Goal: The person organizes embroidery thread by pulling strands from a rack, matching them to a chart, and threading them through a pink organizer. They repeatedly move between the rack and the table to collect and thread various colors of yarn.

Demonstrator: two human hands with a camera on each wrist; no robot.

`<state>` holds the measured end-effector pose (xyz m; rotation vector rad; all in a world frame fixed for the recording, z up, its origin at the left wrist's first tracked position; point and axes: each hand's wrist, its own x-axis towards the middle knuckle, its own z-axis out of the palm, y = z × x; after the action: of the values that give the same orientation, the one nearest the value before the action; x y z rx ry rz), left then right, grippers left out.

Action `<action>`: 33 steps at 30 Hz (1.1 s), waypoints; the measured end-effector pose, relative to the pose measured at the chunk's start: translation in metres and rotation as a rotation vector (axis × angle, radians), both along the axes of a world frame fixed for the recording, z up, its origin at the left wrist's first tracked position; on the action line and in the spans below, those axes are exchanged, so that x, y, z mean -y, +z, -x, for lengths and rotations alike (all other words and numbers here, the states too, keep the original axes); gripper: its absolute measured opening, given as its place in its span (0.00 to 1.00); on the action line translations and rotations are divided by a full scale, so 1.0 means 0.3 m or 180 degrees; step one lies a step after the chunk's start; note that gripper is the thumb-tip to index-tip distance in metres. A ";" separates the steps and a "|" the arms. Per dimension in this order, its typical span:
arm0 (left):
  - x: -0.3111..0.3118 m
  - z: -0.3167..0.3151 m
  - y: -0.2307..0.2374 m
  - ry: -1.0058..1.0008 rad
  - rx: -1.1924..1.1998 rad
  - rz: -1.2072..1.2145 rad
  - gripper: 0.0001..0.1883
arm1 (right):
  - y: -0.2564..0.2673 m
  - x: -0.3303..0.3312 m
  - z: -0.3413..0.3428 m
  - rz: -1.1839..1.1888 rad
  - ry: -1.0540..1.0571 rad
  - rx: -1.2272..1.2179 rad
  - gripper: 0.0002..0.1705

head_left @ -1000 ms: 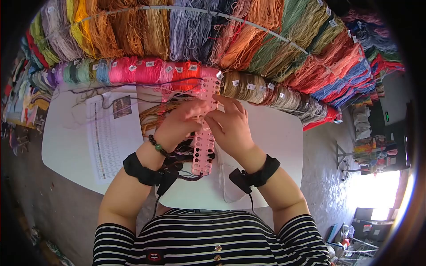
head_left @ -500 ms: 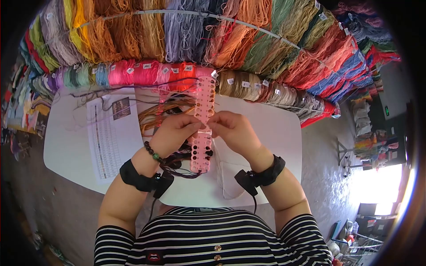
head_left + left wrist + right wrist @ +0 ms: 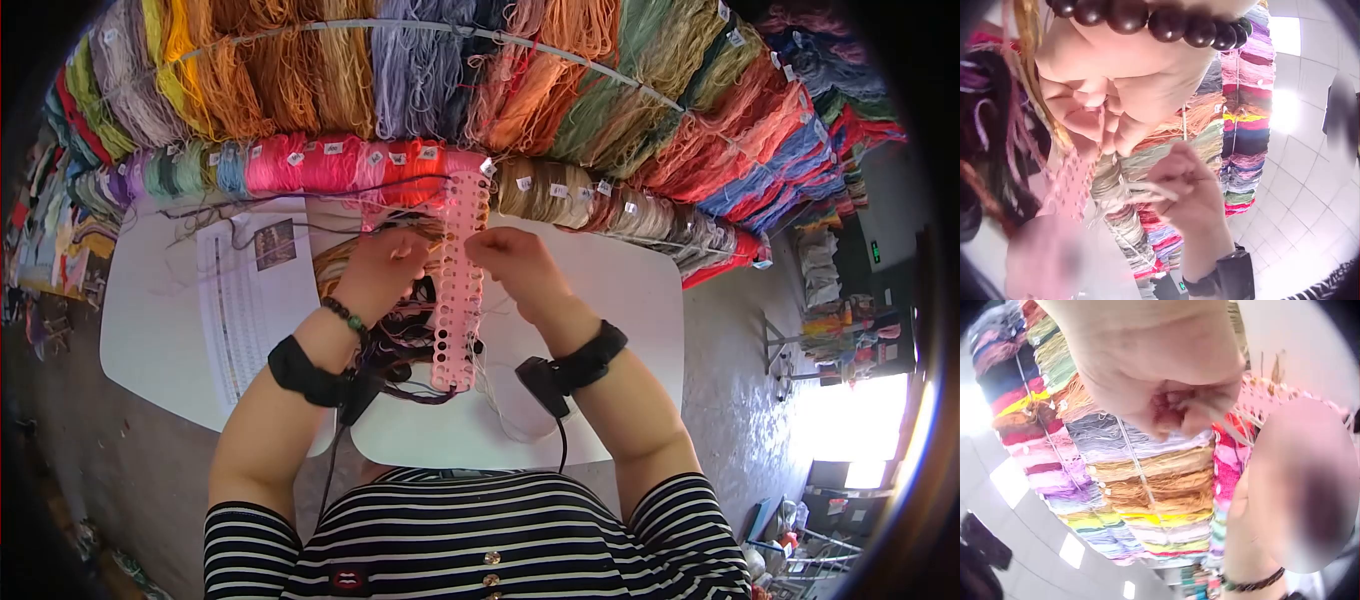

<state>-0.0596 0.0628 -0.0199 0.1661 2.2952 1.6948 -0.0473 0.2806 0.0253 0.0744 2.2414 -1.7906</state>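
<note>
White thread (image 3: 1224, 419), which could be tangled by uneven pulling, is pinched in the right hand (image 3: 518, 265)'s grip beside a pink thread organizer (image 3: 458, 320) on the worktop (image 3: 600, 320), the curled left hand (image 3: 385, 268)'s hold being unclear.

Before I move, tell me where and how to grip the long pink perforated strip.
The pink strip is likely best pinched across its flat, narrow near end, coming from the near side: dark threads bunch left of it, pale strands trail right, crowding both long edges.
</note>
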 end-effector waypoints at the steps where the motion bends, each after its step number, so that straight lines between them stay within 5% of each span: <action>1: 0.002 0.019 -0.016 0.0130 0.0073 -0.0043 0.13 | -0.036 0.014 0.011 -0.0205 0.0025 -0.0127 0.13; 5: -0.037 0.037 -0.048 0.0004 -0.0459 0.0210 0.16 | -0.122 0.051 0.032 -0.0667 -0.0018 -0.0385 0.16; 8: -0.060 0.048 -0.081 0.0040 -0.0505 -0.0447 0.16 | -0.133 0.057 0.042 -0.0499 -0.0094 -0.0043 0.17; 20: -0.075 0.081 -0.037 -0.0250 0.0367 -0.1334 0.20 | -0.076 0.065 0.048 -0.1321 0.0022 -0.0504 0.21; 26: -0.091 0.065 -0.010 -0.0148 -0.0092 -0.0656 0.20 | -0.072 0.070 0.042 -0.1308 0.0150 -0.0557 0.20; 29: -0.041 0.067 -0.016 -0.0178 -0.1221 0.0610 0.21 | -0.133 0.051 0.045 -0.0605 -0.0002 -0.0160 0.17; 33: -0.036 0.043 0.019 0.0214 0.0568 -0.1812 0.18 | -0.149 0.036 0.032 -0.0040 -0.0095 0.0087 0.12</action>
<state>-0.0726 0.0736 -0.0143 0.0476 1.6610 2.2553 -0.0569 0.2699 -0.0194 0.1344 2.2442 -1.7799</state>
